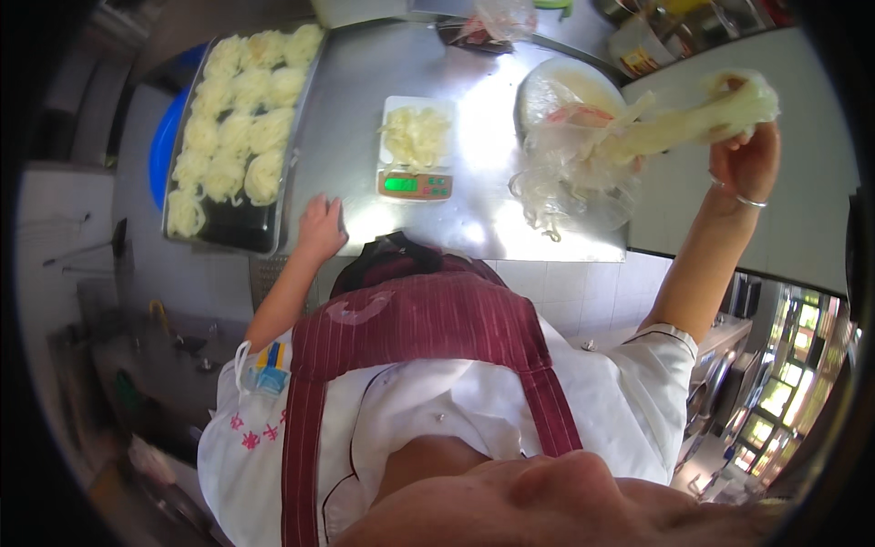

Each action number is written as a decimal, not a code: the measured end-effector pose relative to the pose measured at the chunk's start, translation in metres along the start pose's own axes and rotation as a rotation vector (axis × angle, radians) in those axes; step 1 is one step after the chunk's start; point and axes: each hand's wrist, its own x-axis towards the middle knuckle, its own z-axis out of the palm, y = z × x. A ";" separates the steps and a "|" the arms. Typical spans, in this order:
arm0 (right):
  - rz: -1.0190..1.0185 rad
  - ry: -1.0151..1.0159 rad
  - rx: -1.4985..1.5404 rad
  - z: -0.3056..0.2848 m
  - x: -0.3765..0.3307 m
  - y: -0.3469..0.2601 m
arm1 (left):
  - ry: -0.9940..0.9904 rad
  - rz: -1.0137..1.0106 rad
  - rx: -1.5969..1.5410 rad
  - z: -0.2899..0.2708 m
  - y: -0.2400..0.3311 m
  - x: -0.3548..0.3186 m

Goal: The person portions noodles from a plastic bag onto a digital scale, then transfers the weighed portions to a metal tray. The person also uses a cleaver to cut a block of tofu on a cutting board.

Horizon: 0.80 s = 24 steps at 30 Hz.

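Observation:
My right hand (pixel 749 150) is raised at the right, closed on a long bundle of pale yellow noodles (pixel 670 132). The bundle stretches down leftward to a crumpled clear plastic bag (pixel 570 173) on the steel table. My left hand (pixel 321 228) lies on the table's front edge beside the black tray (pixel 239 223), its fingers extended and holding nothing. Rows of noodle nests (pixel 235 132) fill most of that tray. Between my hands stands a small kitchen scale (pixel 415 185) with its green display lit. A loose heap of noodles (pixel 416 137) sits on its white platform.
A round white lid or plate (pixel 570 82) lies partly under the bag. Behind the tray shows a blue round basin (pixel 166 146). Another plastic bag (pixel 499 20) is at the table's far side, and containers (pixel 643 46) stand at the far right.

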 end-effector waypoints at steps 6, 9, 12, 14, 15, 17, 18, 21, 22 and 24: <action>0.164 -0.090 0.199 0.043 0.011 0.075 | 0.005 0.004 -0.023 0.004 0.001 0.003; 0.257 0.049 0.164 0.066 0.004 0.152 | 0.010 -0.032 -0.002 0.008 -0.004 0.000; 0.364 0.081 0.078 0.080 -0.021 0.225 | 0.020 -0.023 -0.013 0.012 -0.004 0.002; 0.436 0.118 -0.059 0.079 -0.034 0.278 | 0.014 -0.025 -0.027 0.008 -0.001 0.000; 0.439 0.075 -0.166 0.074 -0.039 0.305 | 0.021 -0.032 -0.024 0.009 -0.002 0.000; 0.442 0.018 -0.428 0.070 -0.048 0.338 | 0.013 -0.036 -0.024 0.010 -0.004 0.000; 0.426 -0.096 -0.769 0.067 -0.051 0.344 | 0.009 -0.036 -0.023 0.009 -0.004 0.000; -0.042 -0.375 -1.279 0.056 -0.063 0.369 | 0.005 -0.039 -0.025 0.008 -0.001 0.000; -0.003 -0.453 -1.367 0.058 -0.067 0.373 | 0.006 -0.041 -0.028 0.008 -0.001 -0.001; 0.100 -0.588 -1.471 0.057 -0.074 0.378 | 0.009 -0.041 -0.034 0.008 -0.001 -0.001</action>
